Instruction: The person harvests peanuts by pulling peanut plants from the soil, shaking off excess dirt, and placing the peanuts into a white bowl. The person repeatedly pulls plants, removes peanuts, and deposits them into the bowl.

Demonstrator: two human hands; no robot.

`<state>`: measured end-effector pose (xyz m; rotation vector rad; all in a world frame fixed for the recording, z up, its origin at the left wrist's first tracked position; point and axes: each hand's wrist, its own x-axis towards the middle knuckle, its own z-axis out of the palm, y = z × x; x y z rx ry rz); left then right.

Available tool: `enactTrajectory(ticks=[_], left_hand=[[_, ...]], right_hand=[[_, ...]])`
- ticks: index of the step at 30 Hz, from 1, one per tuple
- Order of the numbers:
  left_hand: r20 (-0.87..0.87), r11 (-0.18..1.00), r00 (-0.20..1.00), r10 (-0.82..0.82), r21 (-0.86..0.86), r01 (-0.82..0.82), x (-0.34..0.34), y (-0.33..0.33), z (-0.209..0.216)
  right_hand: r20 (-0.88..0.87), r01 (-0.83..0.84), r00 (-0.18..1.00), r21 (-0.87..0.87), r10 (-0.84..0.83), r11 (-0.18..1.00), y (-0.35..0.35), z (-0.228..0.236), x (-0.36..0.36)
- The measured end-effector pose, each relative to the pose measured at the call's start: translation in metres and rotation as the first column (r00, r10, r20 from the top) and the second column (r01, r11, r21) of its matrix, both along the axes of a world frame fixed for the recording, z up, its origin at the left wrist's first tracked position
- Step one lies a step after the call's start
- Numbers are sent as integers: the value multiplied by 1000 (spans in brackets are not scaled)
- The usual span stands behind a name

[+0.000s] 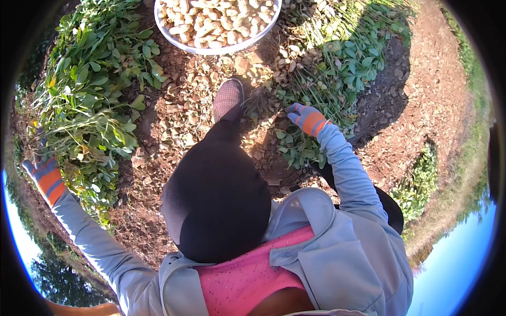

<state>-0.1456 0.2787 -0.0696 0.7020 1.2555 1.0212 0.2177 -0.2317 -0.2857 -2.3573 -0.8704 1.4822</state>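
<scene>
My left hand (46, 179), in an orange and grey glove, reaches out to the far left. Its thumb stands apart from the fingers, at the edge of a heap of green peanut plants (95, 68); leaves partly hide the fingertips. My right hand (308, 119), gloved alike, is closed with curled fingers over peanut plants (300, 145) at right of centre. Stems and leaves lie under and around it; its grip is partly hidden. Beyond my shoe stands a round white-rimmed tub (219, 51) full of peanuts (221, 21).
My knee (216, 195) and shoe (229, 97) lie between the two heaps. Dry leaves cover the reddish soil (139, 221). Loose peanuts (289, 55) lie by the right heap (363, 52). Another green clump (421, 179) grows farther right, near a grassy edge.
</scene>
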Motion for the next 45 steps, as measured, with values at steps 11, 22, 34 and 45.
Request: enactTrajectory(ticks=[11,22,34,45], left_hand=[[-350,731,674,-651,-50,680,105,-176,-60],[-283,350,429,-858,288,891,229,-227,-5],[91,195,173,-981,462,865,217,-262,97],[35,199,197,-980,286,937,218,-253,60]], right_hand=[[28,72,996,225,-80,972,46,56,1],[6,95,995,227,-99,969,41,54,-8],[33,55,997,288,-68,956,41,55,-19],[-17,42,999,195,-39,980,44,46,-23]])
